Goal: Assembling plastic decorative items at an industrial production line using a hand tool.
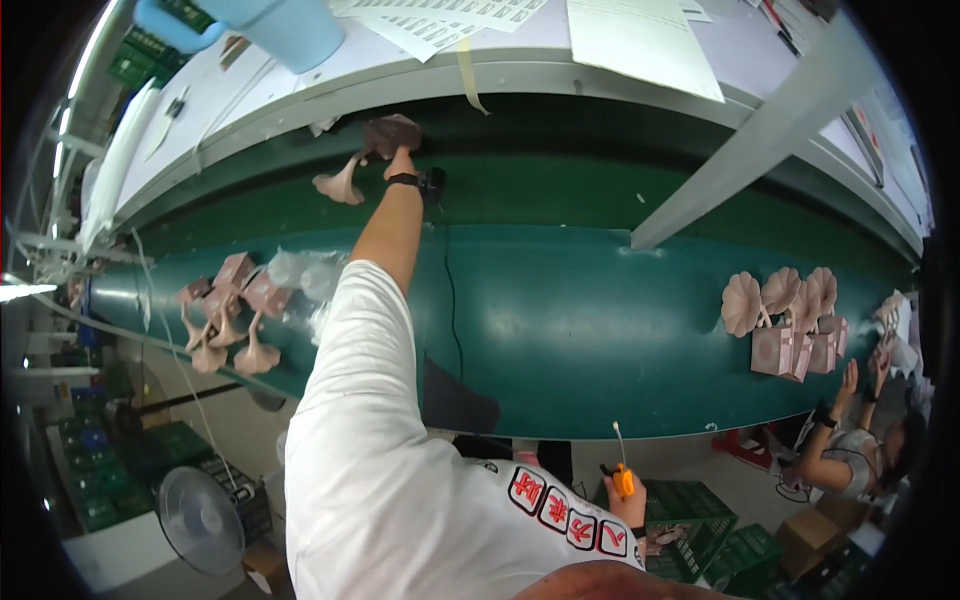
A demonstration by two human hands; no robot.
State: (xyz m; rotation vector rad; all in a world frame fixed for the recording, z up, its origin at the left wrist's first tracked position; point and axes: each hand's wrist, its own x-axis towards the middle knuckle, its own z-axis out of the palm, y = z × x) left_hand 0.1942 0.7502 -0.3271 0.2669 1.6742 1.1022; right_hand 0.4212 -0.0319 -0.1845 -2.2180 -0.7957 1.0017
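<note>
My left arm in a white sleeve reaches to the far side of the green bench. There my left hand point(401, 165) grips a pink gramophone-shaped piece point(392, 134) by its box-like base. Its flared horn points down to the left, and the base hides part of my fingers. Near my body, low on the right, my right hand point(625, 505) is closed around an orange-handled tool point(624, 481) with a thin upright stem. I cannot make out the tool's exact kind.
Several gramophone pieces lie on the left point(236, 300) beside clear plastic wrap point(310, 275); another group point(795, 325) stands right. A shelf with papers point(645, 45) and a blue mug point(285, 30) overhangs the far side. A slanted post point(745, 140) meets the bench. A co-worker point(850, 455) works at right.
</note>
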